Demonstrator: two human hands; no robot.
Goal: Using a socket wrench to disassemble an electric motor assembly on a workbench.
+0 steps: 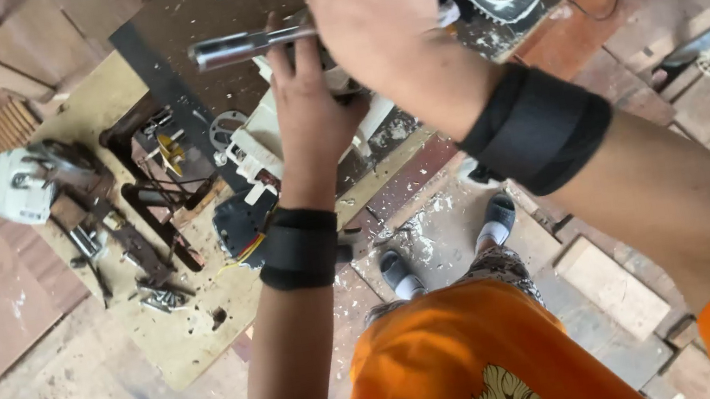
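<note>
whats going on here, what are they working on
A person in an orange shirt stands at a cluttered workbench, seen from above. Their right hand grips a metal tool with a shiny cylindrical shaft, while the left hand steadies a white, partly dismantled appliance beneath it. Both wrists wear black straps. Loose metal parts and screws lie on the board to the left, beside a white motor-like unit.

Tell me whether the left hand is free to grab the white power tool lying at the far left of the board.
Probably not as things stand: the left hand is pressed against the white part under the metal bar, and the white power tool lies well off to its left.
</note>
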